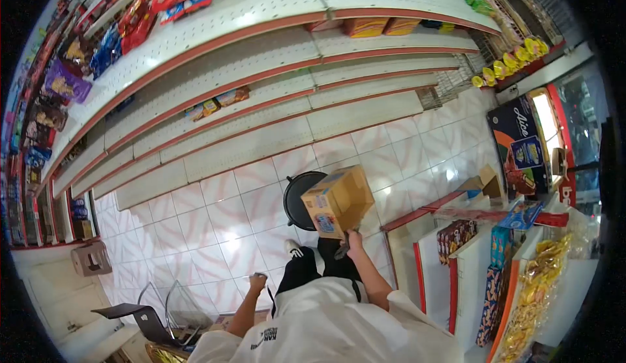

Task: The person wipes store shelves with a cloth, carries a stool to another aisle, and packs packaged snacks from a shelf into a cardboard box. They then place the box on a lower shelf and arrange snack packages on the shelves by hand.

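An open, empty cardboard box (355, 200) is tilted over a round black object (297, 200), which looks like a stool or a bin lid, on the tiled floor. My right hand (354, 242) is closed on the box's near lower edge. Something dark hangs beside that hand, too small to name. My left hand (258, 282) is out to the left, away from the box, with its fingers closed round a small dark thing that I cannot make out.
Long white shelves (261, 128) with red edges run across the front. Stocked shelves (456, 278) stand at the right, by a dark Aice carton (525, 144). At the left are a brown stool (91, 258) and a black chair (153, 324).
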{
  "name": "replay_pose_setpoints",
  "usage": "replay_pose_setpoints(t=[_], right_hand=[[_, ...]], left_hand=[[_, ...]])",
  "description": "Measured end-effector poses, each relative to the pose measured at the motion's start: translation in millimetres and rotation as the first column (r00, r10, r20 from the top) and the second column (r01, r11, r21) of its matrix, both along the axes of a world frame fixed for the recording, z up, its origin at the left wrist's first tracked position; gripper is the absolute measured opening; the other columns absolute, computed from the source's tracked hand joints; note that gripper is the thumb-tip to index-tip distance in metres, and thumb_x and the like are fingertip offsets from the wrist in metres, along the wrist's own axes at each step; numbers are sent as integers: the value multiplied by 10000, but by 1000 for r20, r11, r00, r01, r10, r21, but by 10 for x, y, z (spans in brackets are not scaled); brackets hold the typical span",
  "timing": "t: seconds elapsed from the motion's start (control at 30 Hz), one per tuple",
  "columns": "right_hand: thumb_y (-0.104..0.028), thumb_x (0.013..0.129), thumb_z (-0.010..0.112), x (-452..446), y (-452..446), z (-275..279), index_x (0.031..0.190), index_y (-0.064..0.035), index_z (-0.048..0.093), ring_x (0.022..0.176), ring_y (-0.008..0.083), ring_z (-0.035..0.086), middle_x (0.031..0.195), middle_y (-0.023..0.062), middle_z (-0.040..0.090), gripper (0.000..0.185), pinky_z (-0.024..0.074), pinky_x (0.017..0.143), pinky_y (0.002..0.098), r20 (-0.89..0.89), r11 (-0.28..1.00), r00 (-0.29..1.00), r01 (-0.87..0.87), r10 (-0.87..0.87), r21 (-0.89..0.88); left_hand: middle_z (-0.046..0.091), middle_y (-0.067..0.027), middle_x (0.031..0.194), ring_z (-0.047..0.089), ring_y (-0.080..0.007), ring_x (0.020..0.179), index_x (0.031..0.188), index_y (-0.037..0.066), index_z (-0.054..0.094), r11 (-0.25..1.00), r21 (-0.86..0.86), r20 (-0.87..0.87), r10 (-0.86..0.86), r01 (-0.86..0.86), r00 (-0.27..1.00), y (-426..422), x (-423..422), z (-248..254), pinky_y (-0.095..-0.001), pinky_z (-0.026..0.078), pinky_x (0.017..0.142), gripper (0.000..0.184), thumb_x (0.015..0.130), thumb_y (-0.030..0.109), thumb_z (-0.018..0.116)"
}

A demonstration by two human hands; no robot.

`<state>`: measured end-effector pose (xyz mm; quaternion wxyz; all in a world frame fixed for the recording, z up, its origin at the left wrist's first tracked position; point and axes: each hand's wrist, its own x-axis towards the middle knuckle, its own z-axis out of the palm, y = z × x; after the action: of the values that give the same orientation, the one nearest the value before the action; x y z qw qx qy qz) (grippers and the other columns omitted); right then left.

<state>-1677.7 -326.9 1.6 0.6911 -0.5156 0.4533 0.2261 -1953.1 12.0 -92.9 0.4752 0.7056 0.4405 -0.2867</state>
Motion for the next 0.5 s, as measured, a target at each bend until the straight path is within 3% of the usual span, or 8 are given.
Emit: replay_pose_setpoints(t=[0.07,0.13,0.2,0.23,0.3,0.33,0.4,0.5], right_hand=[[-140,860,486,91,-23,52,862,-29,522,467,205,455,669,96,512,117,381,395,316,13,988,998,56,-59,142],[-134,862,476,289,-87,164,860,-29,521,466,205,453,667,102,518,114,381,397,316,-51,981,998,44,-34,192],[-140,859,471,457,-219,152,874,-26,525,464,202,453,671,108,523,127,377,391,316,-21,988,1000,7,-3,157],[-144,856,474,565,-301,181,885,-23,530,467,198,460,668,104,525,136,378,388,314,-5,992,1000,-22,23,125],[-161,843,494,860,-457,280,913,-25,553,482,184,486,687,86,545,164,385,385,308,33,990,991,-130,128,53],[-173,831,523,1011,-525,518,907,-37,569,485,176,499,702,74,557,163,402,401,304,27,987,987,-158,158,6],[-172,818,546,1260,-735,331,900,-41,577,473,165,497,682,73,554,158,416,424,298,153,961,956,-228,252,-158],[-146,792,552,1647,-963,338,847,-36,578,445,152,476,629,47,534,125,376,395,300,164,957,950,-242,268,-162]], left_hand=[[597,-161,724,610,-308,591,853,8,613,956,-65,-258,260,-285,931,158,-170,185,-445,537,578,213,776,206,605],[580,-162,717,617,-295,571,832,-10,589,977,-190,-126,77,-101,989,361,-246,528,-393,532,432,218,803,205,575],[568,-172,707,611,-304,545,804,-25,559,943,-24,-317,308,-332,897,373,101,724,-409,546,459,190,789,165,560],[550,-162,694,602,-315,536,799,-22,548,933,69,-224,360,-353,906,310,298,783,-416,541,464,173,786,150,539],[557,-131,812,614,-269,636,913,6,533,905,-40,-146,414,-423,899,227,802,760,-389,515,476,191,816,170,529],[573,-106,882,611,-236,708,991,34,526,881,-144,5,456,-451,890,92,1108,838,-353,515,525,228,840,205,537],[597,-87,929,601,-193,742,1080,62,530,917,-194,115,374,-348,920,-187,1817,994,-320,508,613,291,878,273,521],[601,-60,915,594,-155,748,1075,86,556,932,-316,262,265,-177,928,-710,2778,1532,-293,499,638,241,895,243,521]])
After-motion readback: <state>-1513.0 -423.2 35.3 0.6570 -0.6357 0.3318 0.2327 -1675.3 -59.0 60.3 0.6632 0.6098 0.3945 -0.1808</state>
